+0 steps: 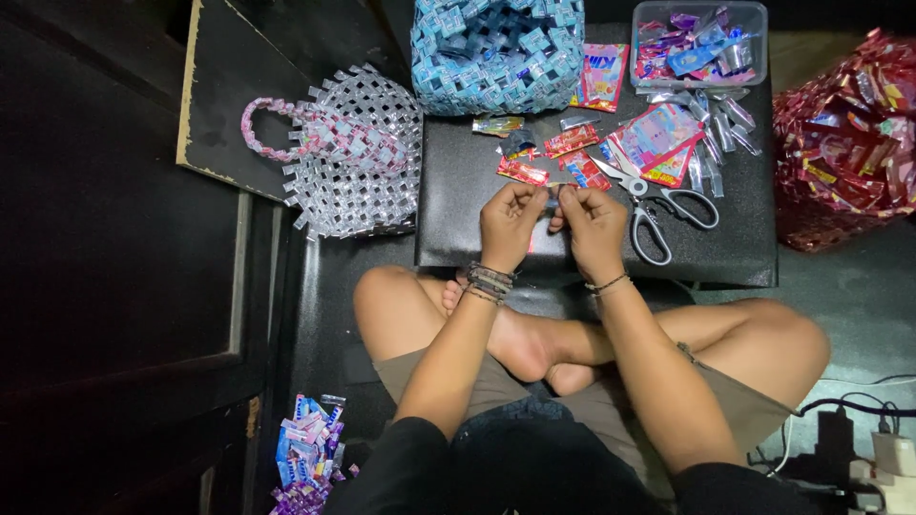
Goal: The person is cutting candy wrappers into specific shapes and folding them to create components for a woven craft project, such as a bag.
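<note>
There was one view only, from a camera worn on the person's head. It looked almost straight down over the crossed legs onto the low black table (pixel 592 257) in front of the seated person, close enough that the left hand (pixel 510 221) and right hand (pixel 593 227) sat near the frame's centre. The far side of the scene lay at the top edge, the person's lap at the bottom, the dark floor (pixel 114 286) to the left.

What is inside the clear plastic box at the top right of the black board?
The clear plastic box holds loose snack wrappers, pink, purple and blue. The top ones show plainly; whatever lies beneath them is covered.
</note>
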